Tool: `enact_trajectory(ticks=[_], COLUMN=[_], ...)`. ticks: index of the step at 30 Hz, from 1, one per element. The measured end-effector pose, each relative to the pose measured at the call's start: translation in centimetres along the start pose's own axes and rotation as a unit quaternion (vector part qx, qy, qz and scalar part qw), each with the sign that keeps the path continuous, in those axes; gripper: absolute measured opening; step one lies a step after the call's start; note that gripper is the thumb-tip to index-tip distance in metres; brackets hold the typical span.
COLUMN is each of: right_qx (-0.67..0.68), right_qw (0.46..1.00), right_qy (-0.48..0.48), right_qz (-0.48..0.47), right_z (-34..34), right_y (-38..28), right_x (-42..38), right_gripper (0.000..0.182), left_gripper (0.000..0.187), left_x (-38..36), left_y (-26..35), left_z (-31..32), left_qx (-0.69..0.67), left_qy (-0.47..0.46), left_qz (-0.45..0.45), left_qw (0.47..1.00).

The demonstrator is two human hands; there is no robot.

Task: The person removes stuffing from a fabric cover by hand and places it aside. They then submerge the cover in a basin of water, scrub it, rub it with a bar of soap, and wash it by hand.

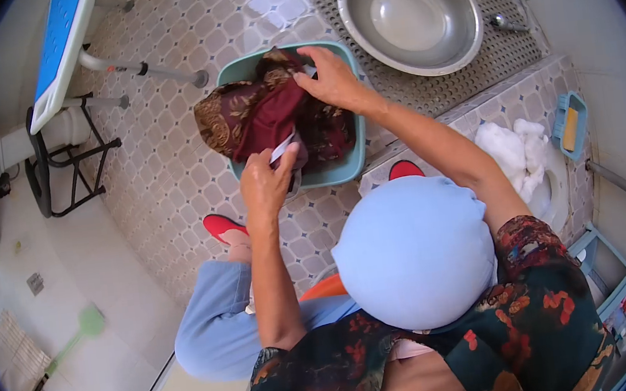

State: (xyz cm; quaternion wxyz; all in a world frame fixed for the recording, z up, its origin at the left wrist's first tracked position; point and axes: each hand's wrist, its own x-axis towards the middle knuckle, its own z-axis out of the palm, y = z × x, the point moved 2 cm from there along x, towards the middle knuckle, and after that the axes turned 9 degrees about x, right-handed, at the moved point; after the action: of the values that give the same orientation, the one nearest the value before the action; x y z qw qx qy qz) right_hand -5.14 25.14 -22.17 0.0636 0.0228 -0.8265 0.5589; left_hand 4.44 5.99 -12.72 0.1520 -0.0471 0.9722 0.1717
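A maroon garment with a brown and gold floral pattern (271,119) is bunched in a pale teal plastic basin (355,161), and part of it hangs over the left rim. My left hand (268,179) is closed at its near edge, with a small white label (282,148) showing by the thumb and fingers. At the far right side of the basin, my right hand (331,79) grips the cloth between thumb and fingers. The garment is stretched loosely between both hands. Folds hide the bottom of the basin.
A steel bowl (410,14) stands on a grey perforated mat (463,89) at upper right. White wet-looking cloth (513,153) lies at right, near a soap dish (569,128). A blue-topped folding table (64,46) stands at upper left. Rounded light blue cloth (414,253) fills the near middle.
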Motion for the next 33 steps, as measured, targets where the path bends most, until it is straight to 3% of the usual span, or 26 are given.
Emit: enact_trajectory(ticks=[1, 2, 4, 5, 6, 8, 9, 10, 13, 14, 16, 17, 19, 20, 22, 23, 24, 26, 27, 28, 30, 31, 32, 33], right_qx=[0.004, 0.010, -0.064, -0.071, -0.068, -0.233, -0.206, -0.203, -0.206, -0.220, -0.239, -0.246, -0.275, -0.279, -0.310, -0.316, -0.320, -0.265, -0.222, -0.225, -0.220, -0.231, -0.233, -0.243], right_qw=[0.999, 0.999, 0.992, 0.988, 0.987, 0.944, 0.940, 0.938, 0.936, 0.929, 0.923, 0.920, 0.901, 0.898, 0.892, 0.889, 0.886, 0.907, 0.920, 0.919, 0.893, 0.871, 0.872, 0.864], right_qy=[-0.036, -0.041, -0.104, -0.129, -0.133, -0.182, -0.251, -0.261, -0.257, -0.260, -0.262, -0.264, -0.317, -0.322, -0.301, -0.294, -0.295, -0.298, -0.299, -0.296, -0.390, -0.433, -0.429, -0.441], right_qz=[-0.009, -0.011, -0.038, -0.052, -0.055, -0.146, -0.109, -0.105, -0.125, -0.147, -0.152, -0.152, -0.109, -0.109, -0.134, -0.156, -0.159, -0.134, -0.124, -0.129, -0.054, -0.033, -0.036, 0.023], right_z=[0.3, 0.8, 2.1, 3.5, 4.4, 5.8, 6.5, 6.1, 4.5, 4.0, 3.9, 4.0, 4.8, 5.4, 6.7, 7.1, 7.7, 8.9, 8.9, 8.6, 8.1, 8.2, 8.2, 8.4], right_y=[-0.6, -1.2, -2.6, -1.9, -1.4, -0.8, 0.1, -0.6, 0.3, 0.4, 0.8, -0.2, 0.0, 0.5, 1.3, 1.6, 2.5, 4.7, 4.7, 4.0, 3.3, 4.2, 4.3, 4.2], right_x=[0.6, 1.1, 1.8, 2.0, 1.5, -0.2, -1.0, -2.1, -5.6, -6.9, -7.9, -7.8, -6.8, -6.2, -5.1, -4.3, -3.7, -2.8, -1.5, -0.2, 2.1, 3.0, 4.1, 4.9], right_gripper=[0.059, 0.059, 0.057, 0.056, 0.056, 0.058, 0.058, 0.056, 0.053, 0.051, 0.049, 0.049, 0.051, 0.051, 0.054, 0.054, 0.054, 0.050, 0.041, 0.041, 0.036, 0.041, 0.041, 0.044], left_gripper=[0.050, 0.050, 0.062, 0.086, 0.086, 0.111, 0.127, 0.127, 0.127, 0.122, 0.116, 0.116, 0.111, 0.111, 0.096, 0.070, 0.070, 0.047, 0.033, 0.033, 0.035, 0.033, 0.033, 0.033], left_x=[-0.3, -0.1, 0.8, 1.8, 2.5, 3.8, 4.4, 4.7, 6.2, 6.3, 6.7, 6.6, 8.4, 9.9, 12.6, 13.3, 14.7, 17.4, 17.5, 17.9, 19.1, 21.2, 20.2, 17.6], left_y=[0.2, 0.0, -0.1, -1.5, -2.4, -3.7, -4.8, -5.8, -6.4, -6.5, -6.4, -6.6, -7.0, -7.6, -9.2, -9.3, -10.1, -11.9, -11.3, -11.6, -12.6, -17.7, -16.9, -15.7], left_z=[-0.2, -0.3, -1.0, -0.6, 0.0, 0.9, 1.7, 1.8, 4.0, 5.3, 7.4, 6.9, 7.7, 8.3, 9.9, 10.2, 10.6, 12.0, 11.7, 11.8, 12.6, 17.4, 17.0, 15.7], left_qx=[0.087, 0.091, 0.109, 0.078, 0.080, 0.207, 0.190, 0.190, 0.090, 0.099, 0.088, 0.081, 0.019, 0.013, 0.077, 0.004, -0.001, -0.036, -0.259, -0.258, -0.047, -0.092, -0.090, -0.111], left_qy=[0.039, 0.042, 0.244, 0.196, 0.198, 0.253, 0.203, 0.205, 0.120, 0.084, -0.005, -0.003, -0.091, -0.091, -0.173, -0.124, -0.120, -0.219, -0.212, -0.207, -0.158, -0.151, -0.147, -0.065], left_qz=[0.026, 0.019, 0.066, 0.027, 0.022, 0.072, 0.058, 0.054, 0.225, 0.272, 0.257, 0.258, 0.140, 0.137, 0.139, 0.149, 0.149, 0.131, 0.117, 0.121, 0.145, 0.152, 0.155, 0.119], left_qw=[0.995, 0.995, 0.961, 0.977, 0.977, 0.942, 0.959, 0.959, 0.963, 0.954, 0.962, 0.963, 0.986, 0.986, 0.972, 0.981, 0.982, 0.966, 0.935, 0.936, 0.976, 0.973, 0.973, 0.984])
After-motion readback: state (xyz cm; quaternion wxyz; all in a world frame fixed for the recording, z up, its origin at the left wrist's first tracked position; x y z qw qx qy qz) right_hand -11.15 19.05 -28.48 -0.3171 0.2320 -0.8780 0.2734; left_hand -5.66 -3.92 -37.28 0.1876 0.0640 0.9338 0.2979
